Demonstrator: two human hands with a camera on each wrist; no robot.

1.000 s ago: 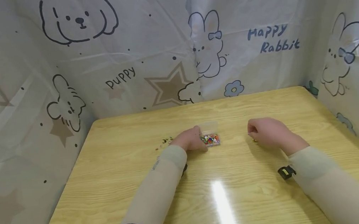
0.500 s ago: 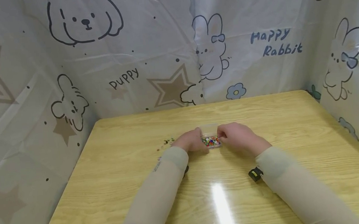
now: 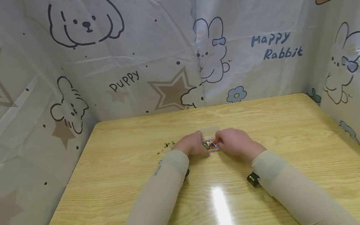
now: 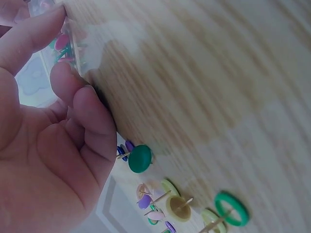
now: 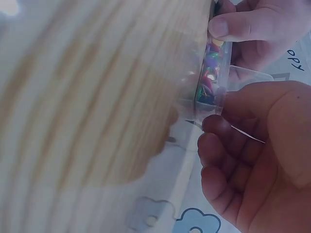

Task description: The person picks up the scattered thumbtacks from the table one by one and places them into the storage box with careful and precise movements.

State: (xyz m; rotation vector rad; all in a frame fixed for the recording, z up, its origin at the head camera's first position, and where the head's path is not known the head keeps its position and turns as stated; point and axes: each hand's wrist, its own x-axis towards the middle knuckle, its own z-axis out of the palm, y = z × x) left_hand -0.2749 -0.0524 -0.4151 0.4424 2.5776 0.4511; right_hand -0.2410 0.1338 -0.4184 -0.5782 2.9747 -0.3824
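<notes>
A small clear plastic box [image 3: 214, 150] of colourful thumbtacks [image 5: 212, 60] lies on the table, its clear lid [image 3: 210, 133] tipped back on the far side. My left hand [image 3: 190, 144] grips the box's left end between thumb and fingers. At the right end is my right hand [image 3: 236, 143], fingers curled and fingertips close against the box. Those fingertips are partly hidden behind the box in the right wrist view, so whether they pinch a thumbtack does not show. Loose thumbtacks, among them a green one [image 4: 140, 159], are scattered beside my left hand.
The wooden table [image 3: 136, 198] ends at a patterned cloth [image 3: 148, 43] that hangs behind it and along both sides. A bright light reflection [image 3: 221, 209] falls on the near part of the tabletop.
My right hand has come left from a spot on the right of the table, where a small gold thing lay, to the right end of the box. My left hand stays on the box.
</notes>
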